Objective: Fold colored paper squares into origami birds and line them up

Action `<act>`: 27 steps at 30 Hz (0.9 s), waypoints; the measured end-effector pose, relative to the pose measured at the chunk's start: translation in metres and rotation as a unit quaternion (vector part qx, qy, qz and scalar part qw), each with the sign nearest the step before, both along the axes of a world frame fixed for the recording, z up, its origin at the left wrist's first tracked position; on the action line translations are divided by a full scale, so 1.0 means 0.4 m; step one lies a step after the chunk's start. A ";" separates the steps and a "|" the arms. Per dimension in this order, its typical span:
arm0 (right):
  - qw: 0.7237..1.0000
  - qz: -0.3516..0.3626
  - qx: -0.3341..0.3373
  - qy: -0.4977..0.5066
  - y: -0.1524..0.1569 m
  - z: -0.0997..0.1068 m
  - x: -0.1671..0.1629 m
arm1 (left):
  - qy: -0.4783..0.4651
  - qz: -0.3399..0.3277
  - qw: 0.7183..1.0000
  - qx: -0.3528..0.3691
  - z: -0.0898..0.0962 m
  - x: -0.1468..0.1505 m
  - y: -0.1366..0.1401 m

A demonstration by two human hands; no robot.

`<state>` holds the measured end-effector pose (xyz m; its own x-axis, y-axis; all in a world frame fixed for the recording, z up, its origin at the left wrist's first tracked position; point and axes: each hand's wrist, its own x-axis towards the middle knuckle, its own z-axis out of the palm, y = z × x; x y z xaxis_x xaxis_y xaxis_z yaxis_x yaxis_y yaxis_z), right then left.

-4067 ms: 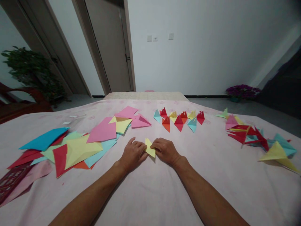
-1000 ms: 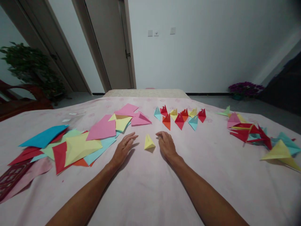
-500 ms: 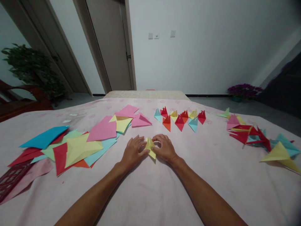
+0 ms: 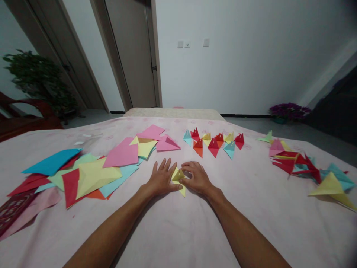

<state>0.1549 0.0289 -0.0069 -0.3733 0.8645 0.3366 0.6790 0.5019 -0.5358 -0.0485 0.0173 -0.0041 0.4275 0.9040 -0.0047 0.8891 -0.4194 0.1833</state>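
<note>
A small yellow paper crane (image 4: 178, 175) lies on the cloth in front of me, partly covered by my fingers. My left hand (image 4: 163, 178) is spread flat beside it, with its thumb stretched across the lower part of the paper. From the other side, my right hand (image 4: 196, 177) pinches the crane's upper part between thumb and curled fingers. Beyond my hands stands a group of finished paper cranes, among them a red crane (image 4: 213, 147), an orange crane (image 4: 198, 147) and a light blue crane (image 4: 230, 149).
Folded coloured sheets lie piled on the left, with a yellow sheet (image 4: 97, 176) and a pink sheet (image 4: 122, 152) on top. More folded pieces, including a yellow one (image 4: 331, 188), sit at the right edge. A pale pink tablecloth (image 4: 178, 234) covers the table.
My left hand has opened from a pinch to spread fingers, its thumb now across the crane's lower part. My right hand stays at the crane.
</note>
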 end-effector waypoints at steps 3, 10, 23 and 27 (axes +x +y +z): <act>1.000 -0.006 0.001 0.024 0.004 -0.006 -0.002 | -0.014 0.006 1.000 0.011 -0.006 0.001 0.000; 0.996 -0.058 0.018 0.058 0.019 -0.005 -0.007 | -0.090 0.060 0.992 0.062 -0.011 -0.003 0.007; 0.991 -0.131 -0.006 -0.007 0.024 0.001 -0.019 | -0.048 0.046 0.995 0.075 -0.014 0.021 0.023; 0.992 -0.123 -0.015 0.012 0.021 0.010 -0.017 | -0.055 0.045 0.994 0.078 -0.017 0.018 0.022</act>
